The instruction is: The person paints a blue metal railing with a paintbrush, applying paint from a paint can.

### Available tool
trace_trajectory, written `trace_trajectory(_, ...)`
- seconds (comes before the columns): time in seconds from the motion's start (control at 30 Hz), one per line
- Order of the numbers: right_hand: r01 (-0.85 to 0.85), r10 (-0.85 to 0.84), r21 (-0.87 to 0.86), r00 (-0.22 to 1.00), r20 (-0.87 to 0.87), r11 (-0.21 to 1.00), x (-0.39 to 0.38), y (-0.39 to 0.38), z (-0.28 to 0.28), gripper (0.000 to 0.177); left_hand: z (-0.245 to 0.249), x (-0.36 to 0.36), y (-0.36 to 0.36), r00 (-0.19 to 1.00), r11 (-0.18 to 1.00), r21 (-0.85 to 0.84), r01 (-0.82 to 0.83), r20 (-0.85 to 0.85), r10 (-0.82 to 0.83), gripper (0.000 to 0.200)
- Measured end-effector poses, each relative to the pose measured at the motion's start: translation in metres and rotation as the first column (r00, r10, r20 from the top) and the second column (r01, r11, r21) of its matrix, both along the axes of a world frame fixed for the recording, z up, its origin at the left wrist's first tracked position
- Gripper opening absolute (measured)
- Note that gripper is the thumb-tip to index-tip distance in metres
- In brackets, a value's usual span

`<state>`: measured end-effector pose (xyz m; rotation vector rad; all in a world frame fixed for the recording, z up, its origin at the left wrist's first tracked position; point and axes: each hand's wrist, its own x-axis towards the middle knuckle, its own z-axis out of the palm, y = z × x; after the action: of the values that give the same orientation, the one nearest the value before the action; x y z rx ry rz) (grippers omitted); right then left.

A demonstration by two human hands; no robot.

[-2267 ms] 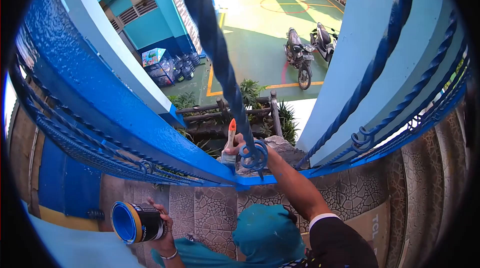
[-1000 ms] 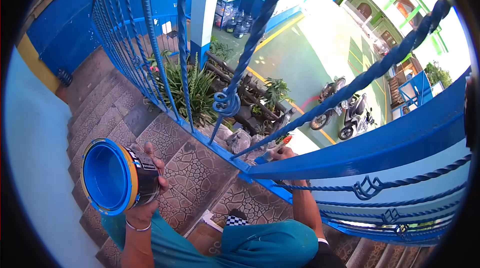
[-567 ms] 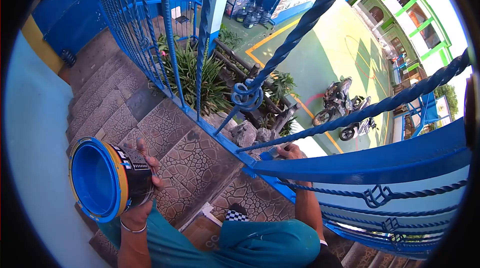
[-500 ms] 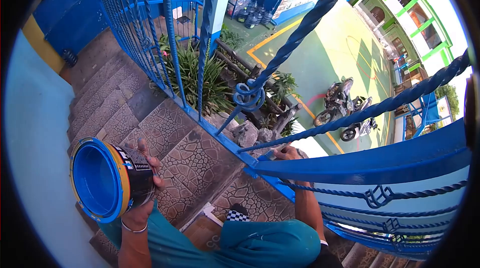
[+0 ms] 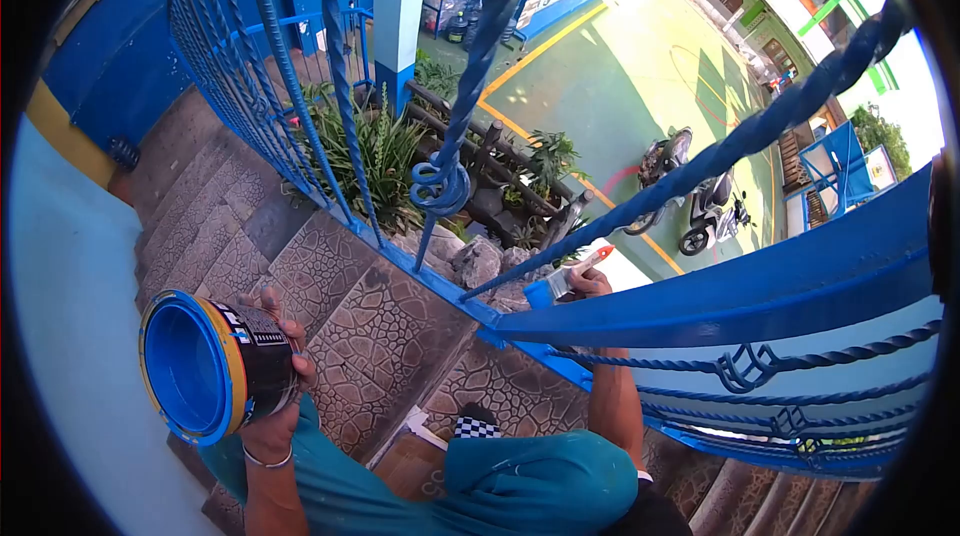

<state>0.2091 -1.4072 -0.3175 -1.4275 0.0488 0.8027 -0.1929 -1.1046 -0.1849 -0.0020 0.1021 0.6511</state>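
Observation:
My left hand (image 5: 279,424) is wrapped round a black paint can (image 5: 265,361) with a yellow band, tilted so its open mouth and blue-coated inside face me. My right hand (image 5: 592,286) is closed on a paintbrush (image 5: 598,257) with a pale, orange-red-tipped handle. Its blue-coated bristles (image 5: 541,294) point left, close to the foot of a twisted blue railing bar (image 5: 640,204). That hand is beyond the wide blue rail (image 5: 720,296), which hides part of the wrist. The railing's bottom rail (image 5: 430,278) runs along the edge of the tiled steps.
Stone-patterned steps (image 5: 375,326) descend at the left beside a light blue wall (image 5: 75,306). My teal-trousered knee (image 5: 545,481) is bent below. Past the railing are rocks (image 5: 480,261), plants (image 5: 375,151), a motorcycle (image 5: 710,216) and a painted court (image 5: 580,86).
My right hand has lifted slightly and turned, bringing the paintbrush into plain view. The camera view has shifted right. My left hand still holds the paint can.

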Motion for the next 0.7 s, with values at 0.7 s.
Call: trace_trajectory(0.7,-0.082,0.102,-0.062,0.810,0.578,0.995,0.005,-0.021,-0.053,0.033,0.025,0.016,-0.016,0.990,0.992,-0.007,0.129,0.061,-0.128,0.074)
